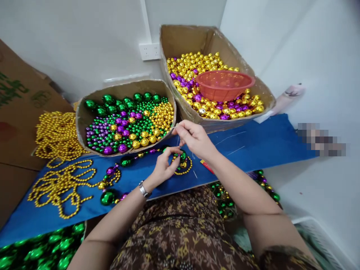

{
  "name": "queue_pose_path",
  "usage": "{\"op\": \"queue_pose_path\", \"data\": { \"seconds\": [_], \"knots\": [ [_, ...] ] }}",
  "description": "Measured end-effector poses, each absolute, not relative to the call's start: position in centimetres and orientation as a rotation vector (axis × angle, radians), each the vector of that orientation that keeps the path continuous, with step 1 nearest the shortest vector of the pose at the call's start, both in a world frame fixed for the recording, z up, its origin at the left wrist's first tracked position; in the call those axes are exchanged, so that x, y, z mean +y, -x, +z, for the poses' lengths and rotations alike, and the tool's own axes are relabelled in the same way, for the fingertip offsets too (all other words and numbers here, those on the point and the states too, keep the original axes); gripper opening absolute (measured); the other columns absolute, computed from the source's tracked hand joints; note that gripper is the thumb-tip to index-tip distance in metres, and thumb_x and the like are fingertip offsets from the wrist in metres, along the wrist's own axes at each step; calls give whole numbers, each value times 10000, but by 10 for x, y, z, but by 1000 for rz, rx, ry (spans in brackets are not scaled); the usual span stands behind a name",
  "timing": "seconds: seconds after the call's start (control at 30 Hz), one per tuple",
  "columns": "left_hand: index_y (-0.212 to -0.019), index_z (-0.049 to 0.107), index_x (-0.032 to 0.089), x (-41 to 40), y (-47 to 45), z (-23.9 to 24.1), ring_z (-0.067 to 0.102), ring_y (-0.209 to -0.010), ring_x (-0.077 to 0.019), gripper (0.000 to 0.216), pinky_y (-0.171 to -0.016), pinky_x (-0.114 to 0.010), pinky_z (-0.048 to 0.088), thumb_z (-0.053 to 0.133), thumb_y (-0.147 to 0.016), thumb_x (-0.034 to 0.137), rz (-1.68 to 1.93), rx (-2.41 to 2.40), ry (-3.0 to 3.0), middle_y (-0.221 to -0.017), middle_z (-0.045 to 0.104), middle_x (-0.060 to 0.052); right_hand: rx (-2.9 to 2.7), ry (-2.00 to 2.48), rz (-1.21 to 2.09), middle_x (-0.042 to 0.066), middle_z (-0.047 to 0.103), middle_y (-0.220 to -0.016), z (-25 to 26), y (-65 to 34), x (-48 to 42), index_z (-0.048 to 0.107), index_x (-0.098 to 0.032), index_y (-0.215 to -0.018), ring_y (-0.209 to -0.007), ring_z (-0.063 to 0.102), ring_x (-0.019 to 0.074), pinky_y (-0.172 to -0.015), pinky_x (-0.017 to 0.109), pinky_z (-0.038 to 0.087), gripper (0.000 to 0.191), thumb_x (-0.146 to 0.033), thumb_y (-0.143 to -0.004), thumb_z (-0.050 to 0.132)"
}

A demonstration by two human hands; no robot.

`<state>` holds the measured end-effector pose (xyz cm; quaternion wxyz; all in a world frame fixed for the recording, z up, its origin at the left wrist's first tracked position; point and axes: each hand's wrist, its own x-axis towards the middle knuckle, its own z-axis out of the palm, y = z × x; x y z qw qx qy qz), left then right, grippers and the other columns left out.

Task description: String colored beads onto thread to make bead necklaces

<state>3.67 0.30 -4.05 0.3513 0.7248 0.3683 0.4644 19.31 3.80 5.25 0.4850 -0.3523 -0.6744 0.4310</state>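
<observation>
In the head view my left hand [164, 167], with a metal watch on its wrist, pinches the end of a bead garland [126, 161]. Beside its fingertips sit a green bead [183, 155] and a small loop of gold beads [184, 173]. Just above and to the right, my right hand [194, 138] is closed, thumb against fingers, on a thin pale thread [178, 141] that runs down toward the left fingertips. The garland, of green, purple and gold beads, trails left across the blue cloth [157, 193]. Exactly what lies between the left fingertips is partly hidden.
Behind my hands stand a box of mixed beads [79, 129] and a larger box [185, 37] with a red basket [225, 88] on its beads. Gold bead strings [63, 183] lie left. Loose threads [230, 138] and a red item [207, 166] lie right. Green balls [42, 251] sit below.
</observation>
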Motion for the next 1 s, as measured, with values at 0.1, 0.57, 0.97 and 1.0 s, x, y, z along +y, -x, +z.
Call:
{"op": "queue_pose_path", "data": {
  "seconds": [0.1,0.57,0.97,1.0],
  "knots": [
    [-1186,530,200,7,-30,-36,654,-1049,-197,264,-901,-357,522,537,-925,242,1198,834,-1801,-1082,690,-99,-1392,883,1190,-64,487,-617,40,-203,58,561,-196,-820,-499,456,55,-560,202,489,299,-471,-925,509],
    [-1060,686,162,22,-15,-34,693,-961,-209,339,-886,-334,548,767,-748,267,1265,936,-1229,-1002,729,-82,-2237,2142,462,77,661,-1008,-72,-335,-3,635,-222,-1055,-891,637,202,-722,268,453,226,-366,-884,599],
    [-1188,618,205,14,-15,-35,702,-971,-218,396,-837,-304,557,718,-806,234,1099,760,-1307,-1207,656,-115,-1791,1376,1149,-6,619,-752,-39,-278,-6,539,-184,-1228,-569,540,104,-559,226,447,406,-454,-991,350],
    [-1210,609,213,14,-15,-35,699,-981,-215,417,-851,-305,553,716,-808,227,1079,750,-1318,-1231,646,-116,-1788,1286,1211,-10,619,-761,-32,-268,-5,557,-186,-1201,-568,527,96,-554,221,437,397,-471,-969,407]
  ]
}}
